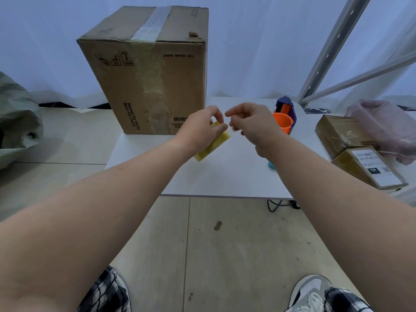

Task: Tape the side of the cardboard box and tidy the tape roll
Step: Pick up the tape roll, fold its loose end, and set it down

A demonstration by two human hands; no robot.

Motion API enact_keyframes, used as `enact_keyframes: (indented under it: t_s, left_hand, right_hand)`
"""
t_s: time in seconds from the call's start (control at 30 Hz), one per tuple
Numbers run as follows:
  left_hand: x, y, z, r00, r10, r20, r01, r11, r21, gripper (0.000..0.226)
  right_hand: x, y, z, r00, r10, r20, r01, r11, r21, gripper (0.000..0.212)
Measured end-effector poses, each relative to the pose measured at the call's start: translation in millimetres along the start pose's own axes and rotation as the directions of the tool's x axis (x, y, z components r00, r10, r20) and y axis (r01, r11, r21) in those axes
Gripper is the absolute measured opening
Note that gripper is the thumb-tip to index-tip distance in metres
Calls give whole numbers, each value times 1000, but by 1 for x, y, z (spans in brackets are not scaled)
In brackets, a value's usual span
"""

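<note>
A tall cardboard box (pixel 148 73) stands upright at the back left of the white table (pixel 225 176), with clear tape over its top seam and down its front face. My left hand (pixel 200 129) is shut on a yellowish tape roll (pixel 213 143), held edge-on just above the table in front of the box's lower right corner. My right hand (pixel 252 124) is level with it, thumb and forefinger pinched near the roll's upper edge. Whether a tape end lies between those fingers is too small to tell.
A purple tape dispenser with an orange core (pixel 284 115) stands right of my hands. A small teal object (pixel 271 165) peeks out under my right wrist. Two taped parcels (pixel 351 149) and a pink bag (pixel 387 127) lie at the right; a grey bag (pixel 15 118) sits at the left.
</note>
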State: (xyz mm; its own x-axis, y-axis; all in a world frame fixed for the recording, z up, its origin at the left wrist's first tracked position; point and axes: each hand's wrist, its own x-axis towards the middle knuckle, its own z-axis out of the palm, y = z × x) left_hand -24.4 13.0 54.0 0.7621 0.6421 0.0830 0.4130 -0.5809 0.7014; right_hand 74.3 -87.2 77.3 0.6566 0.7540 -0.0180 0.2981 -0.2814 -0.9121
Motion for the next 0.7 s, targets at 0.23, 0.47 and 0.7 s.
enact_keyframes:
  t_s: [0.23,0.47,0.7]
  left_hand:
    - [0,1,0,1000,7,25,-7,1000,-6,15]
    - [0,2,1,1000,5,-10,-5,999,-48,12]
    - [-5,6,-3,997,75,-4,-75,997,-11,19]
  right_hand:
    - [1,2,-3,992,-56,-110,59,998,30,17]
    - [-2,4,-9,996,-92,3,92,995,41,24]
    - [2,7,-15,995,-81,57,89,983,-159,23]
